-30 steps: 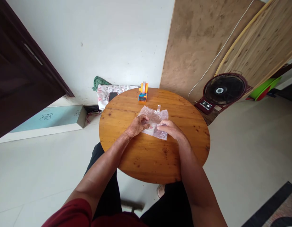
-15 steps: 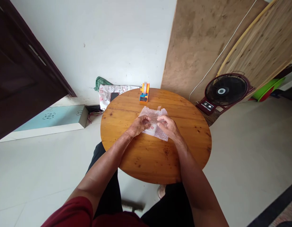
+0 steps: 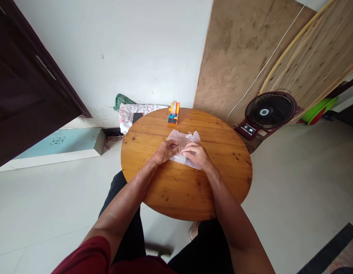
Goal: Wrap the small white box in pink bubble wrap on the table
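I sit at a round wooden table (image 3: 179, 190). A small sheet of clear bubble wrap (image 3: 182, 136) lies on it, folded over something I cannot make out. My left hand (image 3: 164, 150) grips the wrap's left side with curled fingers. My right hand (image 3: 197, 154) presses on the middle of the wrap from the right, fingers held together, its fingertips meeting those of the left hand. An orange and blue tape dispenser (image 3: 173, 112) stands at the table's far edge, beyond both hands.
A dark red floor fan (image 3: 267, 113) stands on the right beside leaning wooden boards (image 3: 241, 49). A printed sack (image 3: 136, 111) and green bag (image 3: 121, 100) lie behind the table. A dark door (image 3: 24, 87) and a pale blue box (image 3: 56, 144) are left.
My right hand has slid left from the wrap's right edge onto its middle. The strip of tape that stood up at the far edge no longer shows. The left hand barely moved.
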`<state>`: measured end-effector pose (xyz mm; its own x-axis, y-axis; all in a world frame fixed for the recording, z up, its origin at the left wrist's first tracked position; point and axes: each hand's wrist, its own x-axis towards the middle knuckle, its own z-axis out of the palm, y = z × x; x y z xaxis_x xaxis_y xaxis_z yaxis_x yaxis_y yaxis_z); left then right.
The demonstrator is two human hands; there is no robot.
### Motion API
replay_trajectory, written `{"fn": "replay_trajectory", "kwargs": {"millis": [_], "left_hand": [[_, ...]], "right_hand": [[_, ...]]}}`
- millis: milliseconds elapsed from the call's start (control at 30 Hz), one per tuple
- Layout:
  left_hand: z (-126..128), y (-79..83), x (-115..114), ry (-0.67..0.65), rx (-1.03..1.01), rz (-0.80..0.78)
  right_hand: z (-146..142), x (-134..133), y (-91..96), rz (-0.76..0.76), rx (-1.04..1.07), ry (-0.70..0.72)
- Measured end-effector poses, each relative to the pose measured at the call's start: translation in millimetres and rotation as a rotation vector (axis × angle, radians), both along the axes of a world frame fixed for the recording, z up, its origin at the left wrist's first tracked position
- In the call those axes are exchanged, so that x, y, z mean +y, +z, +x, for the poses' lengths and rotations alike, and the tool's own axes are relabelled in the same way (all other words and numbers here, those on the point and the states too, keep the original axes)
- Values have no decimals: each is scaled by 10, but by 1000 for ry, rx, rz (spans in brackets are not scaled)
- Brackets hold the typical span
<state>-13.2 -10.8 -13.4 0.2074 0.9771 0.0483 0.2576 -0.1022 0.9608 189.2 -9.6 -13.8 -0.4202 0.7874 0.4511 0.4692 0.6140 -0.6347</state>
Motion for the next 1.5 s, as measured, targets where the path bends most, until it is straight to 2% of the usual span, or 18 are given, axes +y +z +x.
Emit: {"fn": "replay_trajectory", "kwargs": {"millis": [200, 267, 433, 600, 767, 933, 1200, 1333, 1500], "left_hand": [[-191, 71, 121, 30, 179, 0], [-267, 122, 154, 80, 254, 29], [-499, 234, 28, 191, 339, 66], [-610, 325, -200, 167, 193, -277], [-440, 398, -140, 241, 272, -475], [-259, 355, 12, 195, 319, -501], [-75, 253, 90, 127, 324, -502], [39, 319, 114, 161, 377, -501], [148, 485, 54, 176, 316, -523]], "right_hand": [[-2, 21, -42, 27, 29, 23], [-4, 24, -47, 25, 27, 26], [-10, 8, -15, 15, 9, 14], [-13, -1, -1, 26, 3, 16], [-10, 8, 1, 58, -17, 22], [-7, 23, -16, 88, -34, 17], [-11, 9, -24, 137, -66, 0], [-20, 9, -23, 174, -83, 7], [-26, 20, -30, 179, -110, 11]]}}
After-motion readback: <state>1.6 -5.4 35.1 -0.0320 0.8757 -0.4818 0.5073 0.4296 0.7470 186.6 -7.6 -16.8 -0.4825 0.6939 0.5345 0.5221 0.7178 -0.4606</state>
